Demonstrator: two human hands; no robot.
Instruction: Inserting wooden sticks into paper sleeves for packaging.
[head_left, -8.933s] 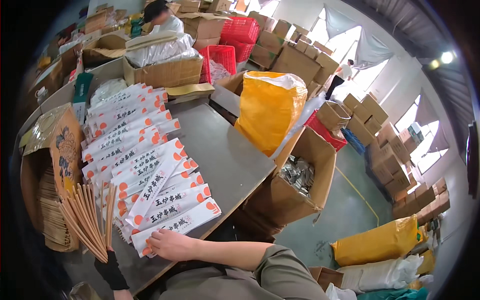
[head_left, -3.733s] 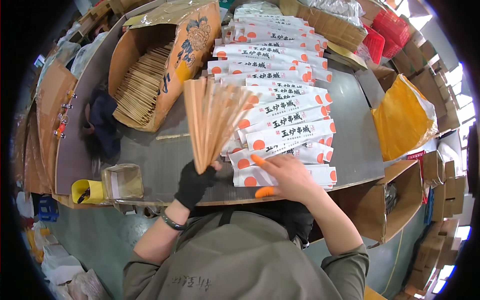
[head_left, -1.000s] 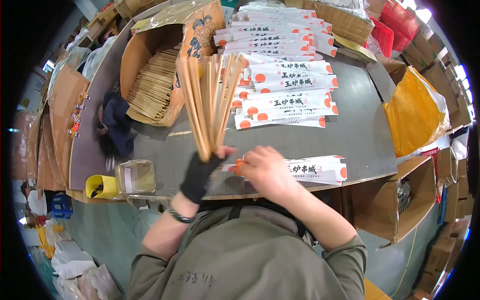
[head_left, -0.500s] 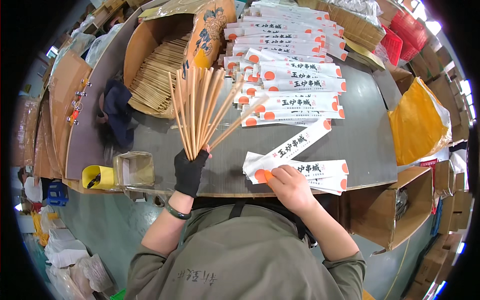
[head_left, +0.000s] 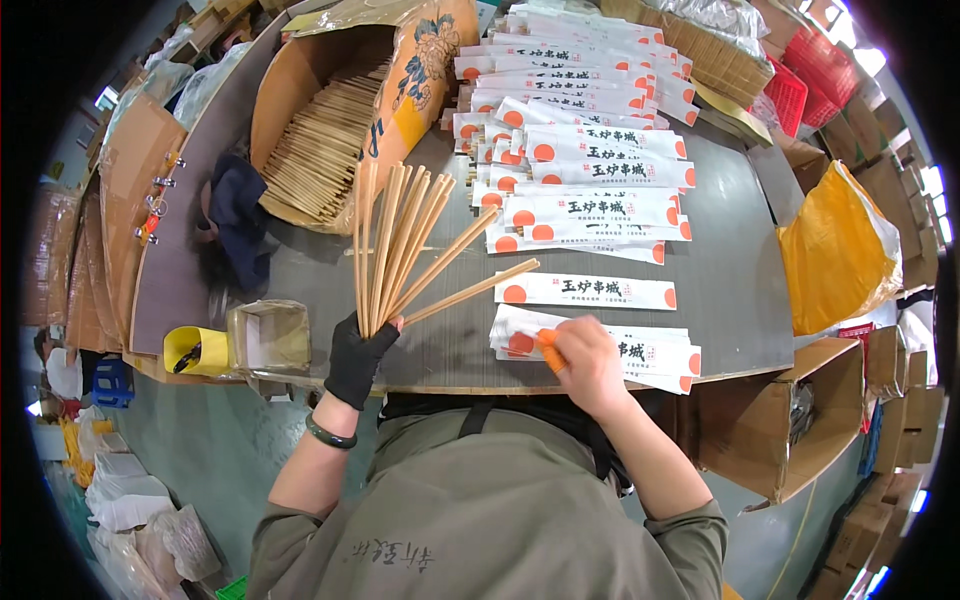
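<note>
My left hand, in a black fingerless glove, is closed around the lower ends of a bunch of wooden chopsticks. Their upper ends fan out, and two lean well to the right. With curled fingers, my right hand rests over a small stack of white paper sleeves at the table's front edge. Orange covering shows on its fingertips; whether a sleeve is pinched there is hidden. Just beyond the stack, a single paper sleeve with red dots at its ends lies flat.
A large heap of sleeves covers the far middle of the table. At the far left, an open carton holds many chopsticks. Dark cloth, a yellow cup and a small box stand left; an open carton stands lower right.
The slanted sleeve near my right hand now lies flat beyond the small stack. My left hand has come down and slightly left with the chopsticks. The right hand has shifted only slightly.
</note>
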